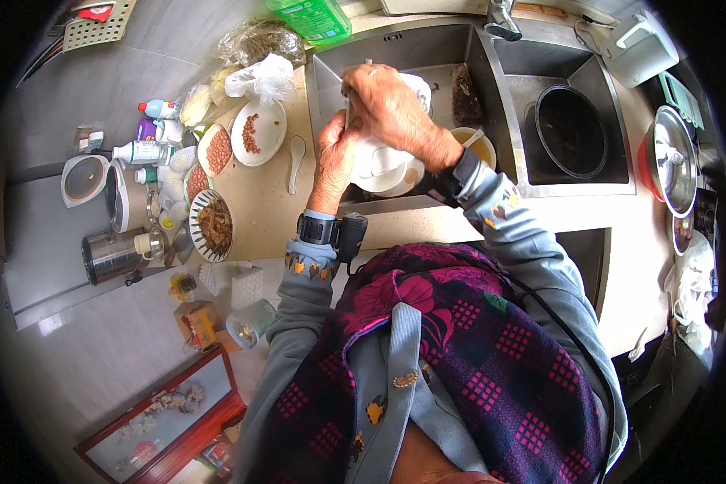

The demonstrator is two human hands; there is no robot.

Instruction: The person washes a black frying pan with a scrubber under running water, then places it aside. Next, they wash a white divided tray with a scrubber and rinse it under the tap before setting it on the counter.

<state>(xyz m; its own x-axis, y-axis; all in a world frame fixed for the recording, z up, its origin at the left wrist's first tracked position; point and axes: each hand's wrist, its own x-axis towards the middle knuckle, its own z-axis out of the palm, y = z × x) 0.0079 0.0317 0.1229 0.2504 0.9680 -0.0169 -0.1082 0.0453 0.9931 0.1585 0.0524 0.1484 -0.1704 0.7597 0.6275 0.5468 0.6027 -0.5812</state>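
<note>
Both of my hands are together over the left sink basin. My left hand is closed, with a thin, pale edge showing by its thumb; what it grips is mostly hidden. Across it lies my right hand, fingers curled in against the left hand, hiding whatever they hold. White bowls sit in the basin just below my hands. A white dish shows partly behind the right hand. Beside my right wrist stands a bowl of yellowish liquid with a spoon in it.
The right basin holds a black round tub, below the faucet. On the left counter are a white spoon, a plate with reddish bits, a striped dish of food and several bottles. A metal bowl stands far right.
</note>
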